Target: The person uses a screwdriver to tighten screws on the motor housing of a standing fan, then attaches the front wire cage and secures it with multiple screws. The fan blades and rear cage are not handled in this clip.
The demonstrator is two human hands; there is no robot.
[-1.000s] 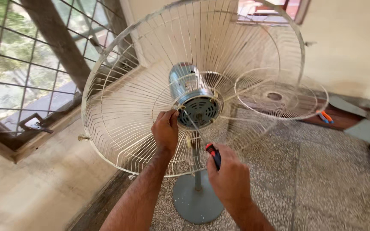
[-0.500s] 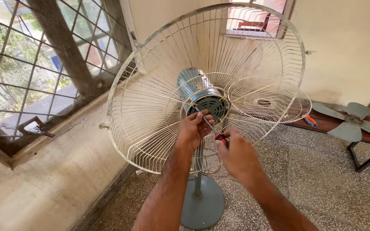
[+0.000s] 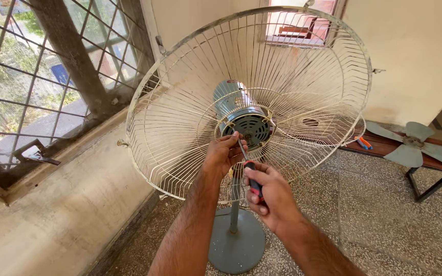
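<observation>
Right hand grips screwdriver inside wire guard, near motor.

Both bare forearms enter from the six o'clock edge and rise toward the centre. The left hand is raised higher, at about eleven o'clock from the right, its back to the camera, fingers curled forward and pinched together at the tips. The right hand sits lower, at five o'clock from the left, closed in a fist with the thumb on top, knuckles turned toward ten o'clock. The two hands lie just beside each other.
</observation>
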